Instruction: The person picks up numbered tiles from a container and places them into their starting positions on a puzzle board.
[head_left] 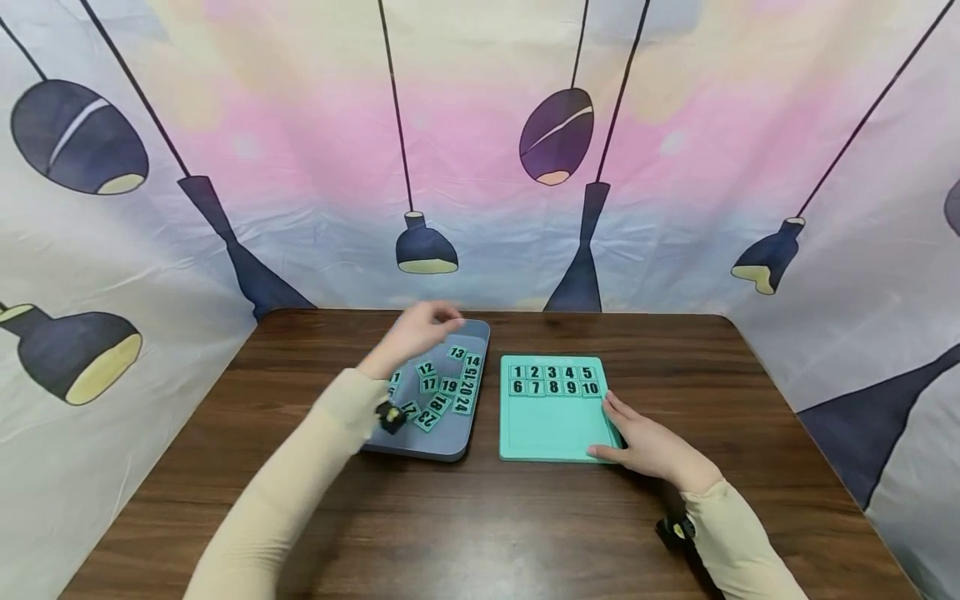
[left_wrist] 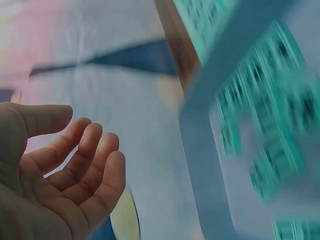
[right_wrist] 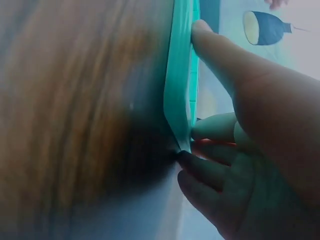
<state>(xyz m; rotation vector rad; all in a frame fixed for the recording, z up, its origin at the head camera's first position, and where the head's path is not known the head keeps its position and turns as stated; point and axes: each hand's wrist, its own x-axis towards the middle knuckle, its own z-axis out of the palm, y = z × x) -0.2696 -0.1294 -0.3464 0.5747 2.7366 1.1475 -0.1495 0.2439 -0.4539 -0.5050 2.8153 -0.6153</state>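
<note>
My left hand (head_left: 420,332) is raised over the far part of a grey-blue tray (head_left: 480,333), fingers loosely bent and nothing between them in the left wrist view (left_wrist: 75,170). Loose green number tiles (head_left: 448,386) lie scattered in that tray, among them 12, 13, 17 and 19; my forearm hides some at the left. To the right, a mint-green number puzzle board (head_left: 551,429) carries tiles 1 to 10 in two rows along its top, with bare board below. My right hand (head_left: 648,442) grips its lower right corner, thumb over the near edge and fingers along the right side.
The tray and board stand side by side on a dark wooden table (head_left: 495,533), a narrow strip of wood between them. Behind the table's far edge hangs a cloth (head_left: 487,167) printed with lamps. A dark wrist camera (head_left: 392,417) hangs over the tray's left side.
</note>
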